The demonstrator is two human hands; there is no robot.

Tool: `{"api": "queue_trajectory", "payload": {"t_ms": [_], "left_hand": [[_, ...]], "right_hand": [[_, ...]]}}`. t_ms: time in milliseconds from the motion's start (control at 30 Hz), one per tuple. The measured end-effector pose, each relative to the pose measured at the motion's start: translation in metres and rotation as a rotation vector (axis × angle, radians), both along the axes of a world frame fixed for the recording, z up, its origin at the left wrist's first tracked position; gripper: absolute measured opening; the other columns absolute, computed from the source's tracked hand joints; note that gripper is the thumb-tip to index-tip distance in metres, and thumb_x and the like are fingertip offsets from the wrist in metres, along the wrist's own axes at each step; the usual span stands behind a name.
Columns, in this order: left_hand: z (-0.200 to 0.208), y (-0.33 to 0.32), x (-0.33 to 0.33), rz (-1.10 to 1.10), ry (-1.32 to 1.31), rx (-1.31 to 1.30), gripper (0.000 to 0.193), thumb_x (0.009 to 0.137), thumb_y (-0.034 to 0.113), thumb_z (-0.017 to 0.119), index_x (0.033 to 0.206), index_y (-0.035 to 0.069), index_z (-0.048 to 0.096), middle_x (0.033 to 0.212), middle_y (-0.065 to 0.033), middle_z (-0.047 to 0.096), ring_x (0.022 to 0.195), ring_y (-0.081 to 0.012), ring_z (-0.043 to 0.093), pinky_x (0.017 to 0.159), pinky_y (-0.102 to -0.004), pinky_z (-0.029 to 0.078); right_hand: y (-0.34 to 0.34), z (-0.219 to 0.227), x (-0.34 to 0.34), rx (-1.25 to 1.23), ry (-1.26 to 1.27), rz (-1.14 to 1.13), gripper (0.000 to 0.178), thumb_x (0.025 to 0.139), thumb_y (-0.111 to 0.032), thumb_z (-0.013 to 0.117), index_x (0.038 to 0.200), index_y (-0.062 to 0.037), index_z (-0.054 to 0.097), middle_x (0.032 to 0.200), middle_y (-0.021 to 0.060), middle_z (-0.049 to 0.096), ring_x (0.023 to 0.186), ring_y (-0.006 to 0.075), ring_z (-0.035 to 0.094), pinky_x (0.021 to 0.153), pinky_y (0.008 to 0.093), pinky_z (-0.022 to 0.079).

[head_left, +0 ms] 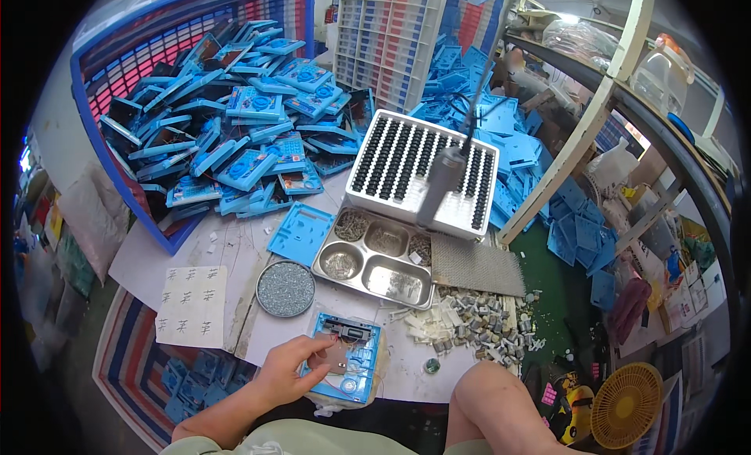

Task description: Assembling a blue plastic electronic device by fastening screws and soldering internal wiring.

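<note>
Pale, cluttered workbench (238, 248) here, with the left hand (291, 372) on an open blue casing (363, 369) at the near edge, thumb and forefinger parted by its brown plate (339, 360); can't tell if they're gripping, and the right hand's out of view. Casing's probably light, stiff, slickish plastic with delicate innards, so hold the side walls. Further back: steel tray (362, 252), then piled blue units (252, 172).

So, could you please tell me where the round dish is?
In the head view, the round dish is left of centre, between the white sheet and metal tray.
</note>
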State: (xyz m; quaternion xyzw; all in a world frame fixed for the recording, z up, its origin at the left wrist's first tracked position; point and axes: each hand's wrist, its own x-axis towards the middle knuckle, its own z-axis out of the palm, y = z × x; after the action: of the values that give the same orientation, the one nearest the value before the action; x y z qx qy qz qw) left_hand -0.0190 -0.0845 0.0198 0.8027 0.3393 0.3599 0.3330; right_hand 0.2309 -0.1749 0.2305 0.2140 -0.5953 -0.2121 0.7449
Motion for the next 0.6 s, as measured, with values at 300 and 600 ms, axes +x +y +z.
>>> {"api": "queue_trajectory", "payload": {"t_ms": [300,600], "left_hand": [[-0.004,-0.003,-0.003,-0.010,0.006,-0.051,0.043,0.086,0.008,0.075,0.127,0.003,0.064,0.095,-0.0115,0.067,0.074,-0.0204,0.066,0.071,-0.0324,0.053],[0.003,0.008,0.033,-0.157,0.008,-0.128,0.036,0.091,0.023,0.074,0.123,0.008,0.066,0.100,-0.0112,0.068,0.081,-0.0228,0.067,0.072,-0.0332,0.055]], "right_hand": [[0.014,-0.007,0.016,-0.313,0.018,0.322,0.020,0.087,-0.020,0.071,0.105,-0.0132,0.066,0.100,-0.0066,0.065,0.091,0.0103,0.061,0.072,0.0299,0.053],[0.033,0.032,0.073,-1.138,-0.044,0.300,0.015,0.086,-0.012,0.061,0.079,-0.0114,0.047,0.077,0.0014,0.044,0.062,0.0141,0.038,0.056,0.0298,0.033]]}}
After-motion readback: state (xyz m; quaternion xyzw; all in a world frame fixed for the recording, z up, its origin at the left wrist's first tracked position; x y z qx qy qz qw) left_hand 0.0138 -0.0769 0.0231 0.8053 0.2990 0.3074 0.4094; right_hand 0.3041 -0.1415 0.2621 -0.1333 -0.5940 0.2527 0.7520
